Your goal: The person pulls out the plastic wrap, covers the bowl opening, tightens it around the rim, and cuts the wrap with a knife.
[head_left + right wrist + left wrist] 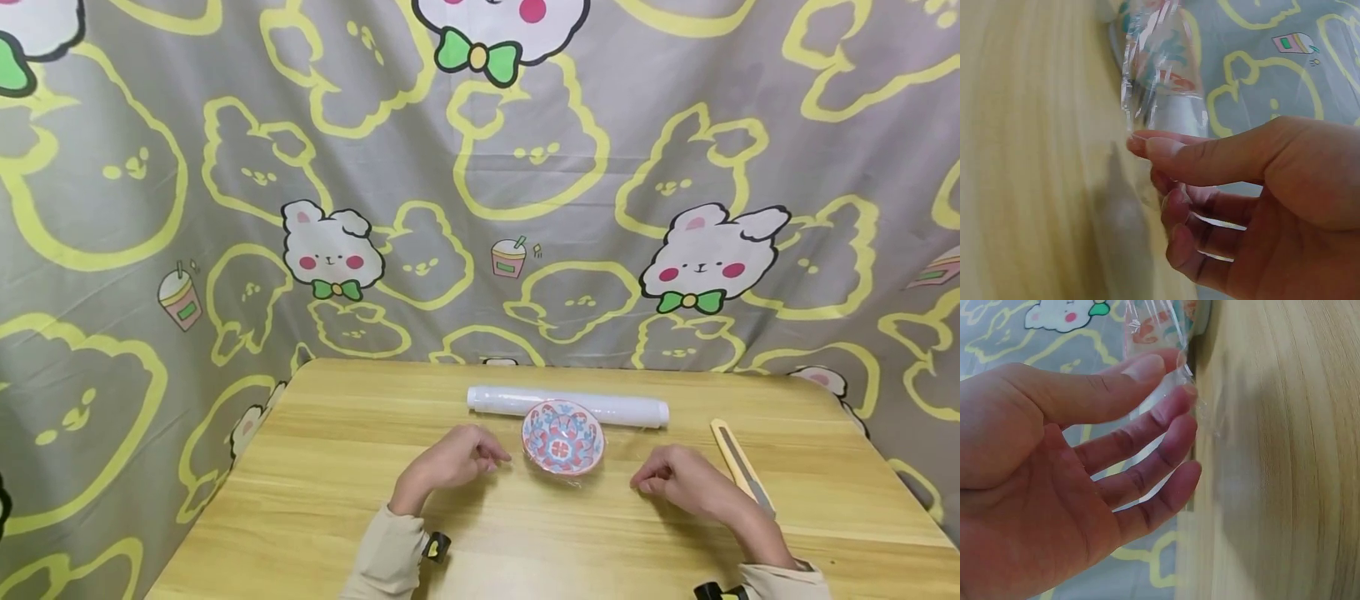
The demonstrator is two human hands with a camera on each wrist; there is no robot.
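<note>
A small bowl (562, 437) with a red and blue pattern sits on the table, its patterned inside facing up. Clear cling film (1175, 103) lies over it and stretches out to both sides. On the bowl's left, my left hand (459, 458) pinches the film between thumb and index fingertip, its other fingers loosely bent. At the opposite side my right hand (678, 479) pinches another edge of the film with thumb and index finger, the remaining fingers curled below. Both wrist views show film running from the bowl to the fingertips.
Right behind the bowl lies a white roll of cling film (630, 411). A yellow utility knife (741, 467) rests on the wooden table (337, 433), just beyond my right hand. A patterned curtain (420, 175) hangs along the table's back and left edges.
</note>
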